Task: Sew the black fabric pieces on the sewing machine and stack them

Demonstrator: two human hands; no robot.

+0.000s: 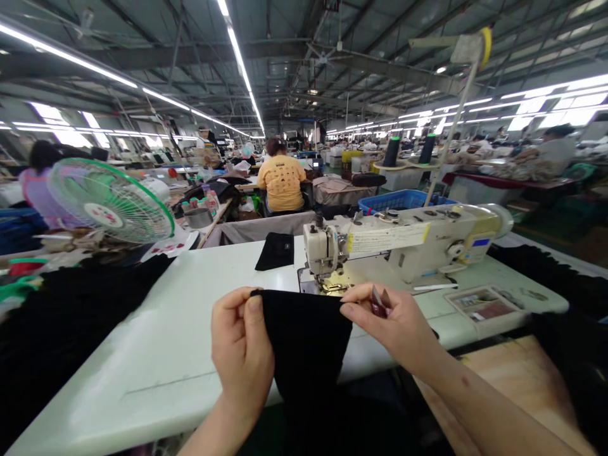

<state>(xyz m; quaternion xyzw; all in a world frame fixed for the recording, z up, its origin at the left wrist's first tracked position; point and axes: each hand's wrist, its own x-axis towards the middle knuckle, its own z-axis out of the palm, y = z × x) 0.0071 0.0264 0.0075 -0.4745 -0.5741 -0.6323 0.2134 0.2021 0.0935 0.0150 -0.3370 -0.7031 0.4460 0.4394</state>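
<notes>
Factory hall, ceiling strip lights, white worktables, green fan.

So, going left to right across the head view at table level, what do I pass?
In order: green fan → left hand → black cloth, pinched by both hands → right hand.

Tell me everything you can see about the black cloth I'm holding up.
The black cloth is plain, matte and soft-looking. Its top edge is stretched level between the left hand and right hand, each pinching a corner. The rest hangs down past the white table, in front of the sewing machine.
</notes>
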